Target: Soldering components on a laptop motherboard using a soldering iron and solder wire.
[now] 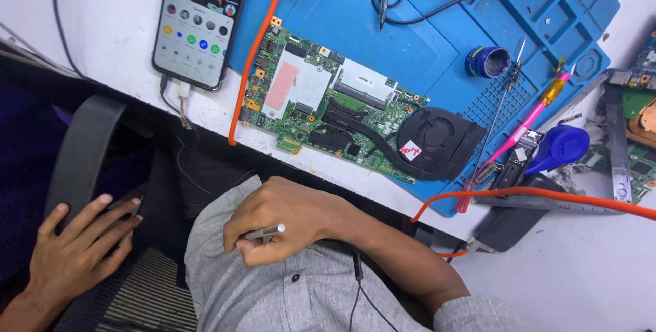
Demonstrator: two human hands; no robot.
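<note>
Right hand [287,219]: curled against the chest, a thin metal tool [265,233] pinched in its fingers; circuit board [328,103] at twelve o'clock; left hand [75,246]: fingers spread flat on a dark chair armrest [82,151], nothing gripped.

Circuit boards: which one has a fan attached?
The large green board on the blue mat, with a black round fan at its right end. The boards at the right edge show none.

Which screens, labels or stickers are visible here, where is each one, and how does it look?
Phone: upper left on the white table, screen lit, round coloured icons on a pale panel.
Pink patch: on the green circuit board, rectangular, plain.
White sticker: on the black fan, small, with red marks.
</note>
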